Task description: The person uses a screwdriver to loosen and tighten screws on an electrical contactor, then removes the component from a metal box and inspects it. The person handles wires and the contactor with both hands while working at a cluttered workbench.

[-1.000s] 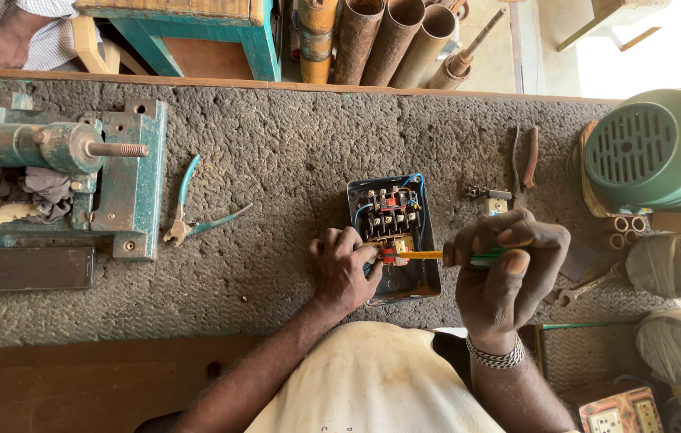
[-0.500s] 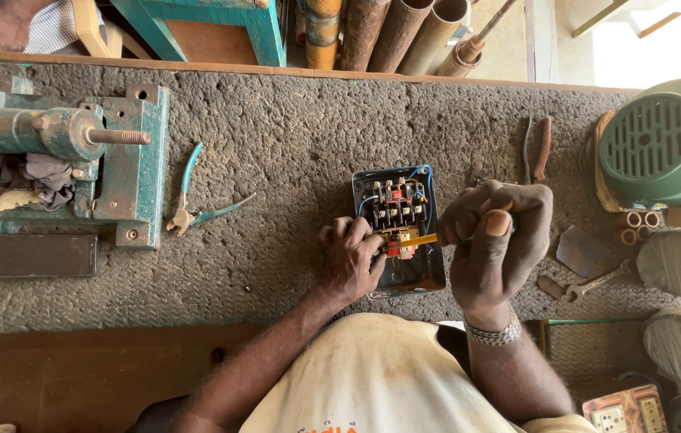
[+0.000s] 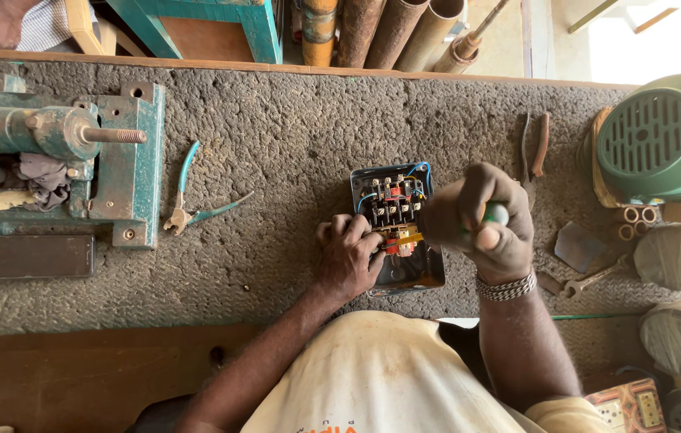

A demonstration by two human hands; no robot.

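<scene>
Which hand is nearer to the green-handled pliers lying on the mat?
Left. The left hand rests at the switch box's left edge, on the side toward the pliers. The right hand is beyond the box, farther away.

An open dark metal switch box [image 3: 398,227] is laid flat on the grey matted bench top, its lid off. Rows of black terminals, red and orange parts and a looped blue wire are seen inside. A screwdriver [image 3: 494,214] with a green handle is pointed down into the box's middle; its tip is hidden.
</scene>
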